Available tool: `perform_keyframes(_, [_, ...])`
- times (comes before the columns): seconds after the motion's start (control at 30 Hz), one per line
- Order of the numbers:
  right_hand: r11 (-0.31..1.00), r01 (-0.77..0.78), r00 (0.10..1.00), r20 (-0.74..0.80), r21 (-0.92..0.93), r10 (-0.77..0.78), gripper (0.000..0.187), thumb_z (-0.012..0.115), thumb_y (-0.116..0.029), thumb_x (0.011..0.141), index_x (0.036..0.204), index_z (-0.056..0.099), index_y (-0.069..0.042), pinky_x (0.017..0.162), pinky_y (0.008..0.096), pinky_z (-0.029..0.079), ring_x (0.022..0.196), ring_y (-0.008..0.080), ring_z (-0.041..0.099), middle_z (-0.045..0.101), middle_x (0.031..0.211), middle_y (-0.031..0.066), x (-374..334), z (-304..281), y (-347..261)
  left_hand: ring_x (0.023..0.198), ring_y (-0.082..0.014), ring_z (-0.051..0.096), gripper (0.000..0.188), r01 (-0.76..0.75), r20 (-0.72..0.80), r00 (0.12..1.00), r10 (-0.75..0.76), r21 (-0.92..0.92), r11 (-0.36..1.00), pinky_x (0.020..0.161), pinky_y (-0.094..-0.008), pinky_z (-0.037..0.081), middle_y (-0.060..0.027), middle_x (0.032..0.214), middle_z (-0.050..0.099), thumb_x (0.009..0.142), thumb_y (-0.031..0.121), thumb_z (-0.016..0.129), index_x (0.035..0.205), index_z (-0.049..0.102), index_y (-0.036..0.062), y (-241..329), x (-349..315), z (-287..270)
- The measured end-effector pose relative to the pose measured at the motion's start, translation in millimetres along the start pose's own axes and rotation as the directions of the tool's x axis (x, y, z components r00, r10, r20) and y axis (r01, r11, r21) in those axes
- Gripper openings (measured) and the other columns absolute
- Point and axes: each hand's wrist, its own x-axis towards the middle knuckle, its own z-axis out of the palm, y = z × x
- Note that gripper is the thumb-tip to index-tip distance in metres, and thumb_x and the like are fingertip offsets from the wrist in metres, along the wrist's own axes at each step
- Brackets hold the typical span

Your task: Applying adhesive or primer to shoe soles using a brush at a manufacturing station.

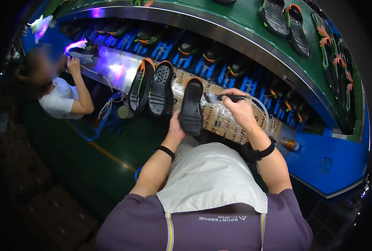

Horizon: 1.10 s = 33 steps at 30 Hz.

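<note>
My left hand is closed on the lower left edge of a black shoe sole with an orange rim at its heel. The sole is tilted up above the cardboard-covered bench, its studded face in view. My right hand grips a brush by its dark handle, and a clear tube runs from the handle's rear. The pale brush tip is just right of the sole; whether they touch I cannot tell. Left of the held sole lie two more black soles, one nearer and one with orange and green edging.
Behind the bench, a blue slatted conveyor carries several shoes. Soles lie on the green upper shelf. A gold can lies at the bench's right end. Another person works at the left under purple light.
</note>
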Motion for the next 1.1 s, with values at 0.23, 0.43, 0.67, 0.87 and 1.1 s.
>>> perform_keyframes(0.23, [0.960,0.245,0.943,-0.196,-0.134,-0.268,0.024,0.073,-0.018,0.087,0.104,0.077,-0.001,0.070,0.0325,0.056,0.073,0.0167,0.071,0.075,0.083,0.0140,27,31,-47,0.134,-0.0446,0.059,0.079,-0.098,0.165,0.983,0.076,0.128,0.987,0.116,-0.0554,0.048,-0.0286,0.145,0.059,0.097,0.055,0.041,0.154,0.048,0.0010,-28,7,102])
perform_keyframes(0.43, [0.638,0.652,0.647,-0.139,-0.410,-0.750,0.019,0.077,-0.008,0.085,0.103,0.075,-0.002,0.075,0.0423,0.057,0.079,0.0362,0.070,0.074,0.089,0.0171,11,43,-64,0.133,-0.0304,0.062,0.075,-0.317,0.137,0.948,0.287,0.343,0.884,0.114,-0.0478,0.050,-0.0152,0.148,0.061,0.107,0.062,0.033,0.157,0.047,0.0080,-30,-2,143])
perform_keyframes(0.67, [0.590,0.633,0.757,0.559,-0.501,-0.338,0.026,0.080,-0.015,0.080,0.104,0.077,-0.006,0.081,0.0473,0.058,0.087,0.0362,0.073,0.076,0.092,0.0168,-57,15,-101,0.132,-0.0428,0.060,0.083,-0.286,0.362,0.915,0.180,0.266,0.921,0.118,-0.0535,0.046,-0.0279,0.146,0.058,0.105,0.068,0.031,0.151,0.052,0.0027,-6,-7,160])
perform_keyframes(0.87, [0.558,0.731,0.560,-0.122,-0.392,-0.819,0.026,0.078,-0.006,0.084,0.110,0.075,-0.005,0.073,0.0408,0.055,0.079,0.0323,0.067,0.071,0.085,0.0138,-12,18,-128,0.131,-0.0303,0.064,0.065,-0.342,0.357,0.900,0.252,0.217,0.914,0.111,-0.0452,0.054,-0.0137,0.146,0.063,0.110,0.053,0.031,0.151,0.054,0.0096,-19,-23,203])
perform_keyframes(1.1, [0.373,0.918,0.392,0.180,-0.133,-0.902,0.037,0.081,-0.003,0.082,0.119,0.077,-0.009,0.070,0.0373,0.053,0.079,0.0284,0.065,0.068,0.086,0.0088,14,45,-125,0.131,-0.0276,0.064,0.066,-0.373,0.365,0.887,0.283,0.206,0.905,0.110,-0.0423,0.055,-0.0130,0.146,0.063,0.108,0.054,0.033,0.153,0.052,0.0096,-21,-44,213])
